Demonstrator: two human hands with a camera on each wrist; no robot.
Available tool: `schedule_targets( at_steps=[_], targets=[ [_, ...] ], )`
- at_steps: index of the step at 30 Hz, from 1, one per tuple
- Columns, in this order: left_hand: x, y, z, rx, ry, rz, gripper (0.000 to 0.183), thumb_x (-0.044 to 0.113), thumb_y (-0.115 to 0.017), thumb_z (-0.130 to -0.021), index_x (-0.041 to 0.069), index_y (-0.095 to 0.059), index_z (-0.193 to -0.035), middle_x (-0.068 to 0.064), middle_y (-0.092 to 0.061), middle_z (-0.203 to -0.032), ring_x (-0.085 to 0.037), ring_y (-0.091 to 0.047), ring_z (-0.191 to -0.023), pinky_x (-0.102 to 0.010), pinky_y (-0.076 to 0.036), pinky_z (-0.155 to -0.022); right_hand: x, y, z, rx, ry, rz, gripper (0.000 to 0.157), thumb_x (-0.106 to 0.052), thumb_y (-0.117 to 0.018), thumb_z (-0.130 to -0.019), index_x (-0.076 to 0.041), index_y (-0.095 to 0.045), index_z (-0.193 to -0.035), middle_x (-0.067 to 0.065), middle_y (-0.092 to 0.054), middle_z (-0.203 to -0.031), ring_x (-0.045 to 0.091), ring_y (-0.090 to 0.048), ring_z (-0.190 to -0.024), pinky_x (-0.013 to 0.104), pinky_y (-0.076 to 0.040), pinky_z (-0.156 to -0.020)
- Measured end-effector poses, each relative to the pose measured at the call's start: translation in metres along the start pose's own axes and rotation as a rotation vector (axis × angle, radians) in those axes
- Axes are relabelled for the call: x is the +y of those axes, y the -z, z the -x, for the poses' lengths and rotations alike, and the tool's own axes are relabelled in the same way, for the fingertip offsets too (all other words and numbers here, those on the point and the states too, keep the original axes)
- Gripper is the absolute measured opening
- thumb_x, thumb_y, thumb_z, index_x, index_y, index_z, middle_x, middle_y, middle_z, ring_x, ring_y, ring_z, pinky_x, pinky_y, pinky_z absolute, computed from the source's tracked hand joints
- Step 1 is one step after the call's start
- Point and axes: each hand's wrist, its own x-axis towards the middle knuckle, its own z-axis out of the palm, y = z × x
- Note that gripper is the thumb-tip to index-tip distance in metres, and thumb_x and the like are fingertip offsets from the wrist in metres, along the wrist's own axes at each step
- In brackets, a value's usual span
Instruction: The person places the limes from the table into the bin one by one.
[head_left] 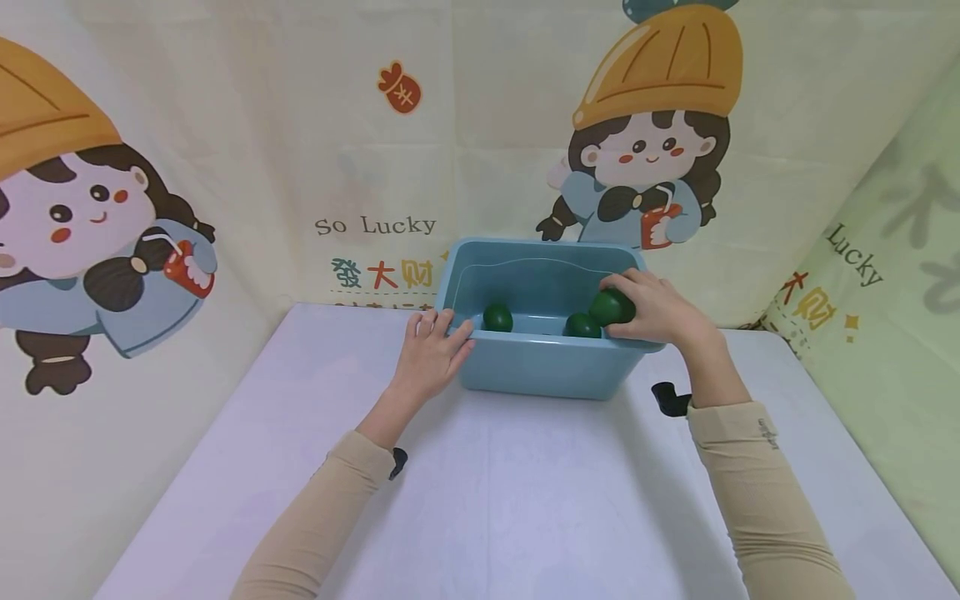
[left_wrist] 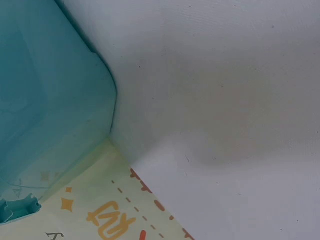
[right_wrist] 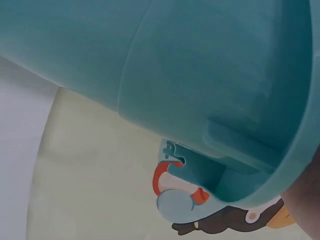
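Observation:
A light blue plastic bin [head_left: 540, 367] stands toward the back of the table, and its outer wall also fills much of both wrist views. Over its front right rim, my right hand [head_left: 651, 307] grips a dark green, smooth, rounded fruit [head_left: 612, 307] between thumb and fingers. Just below that one lies a second green fruit [head_left: 582, 326] inside the bin, partly hidden by the front wall. Another green fruit [head_left: 498, 317] sits farther left in the bin. My left hand [head_left: 431, 350] rests on the front left corner of the rim, fingers extended.
The bin stands on a pale tabletop [head_left: 480, 500]. Behind it hangs a cream cloth [head_left: 495, 183] with printed cartoon figures and lettering, close to the bin's back rim. A similar printed cloth [head_left: 900, 208] borders the right side.

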Motion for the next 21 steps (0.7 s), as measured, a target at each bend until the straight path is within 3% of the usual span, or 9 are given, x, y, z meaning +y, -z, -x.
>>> schedule_targets(
  at_steps=[21],
  targets=[
    [0.0022, 0.0016, 0.0015, -0.019, 0.008, -0.008, 0.055, 0.044, -0.006, -0.099, 0.018, -0.051, -0.115, -0.010, -0.038, -0.110, -0.029, -0.032, -0.099, -0.044, -0.027, -0.085, 0.0093, -0.0081, -0.0019, -0.018, -0.022, 0.010, 0.060, -0.027, -0.071, -0.077, -0.012, -0.043, -0.128, 0.022, -0.040, -0.128, 0.042, -0.037, -0.112, 0.059, -0.036, -0.087]
  ],
)
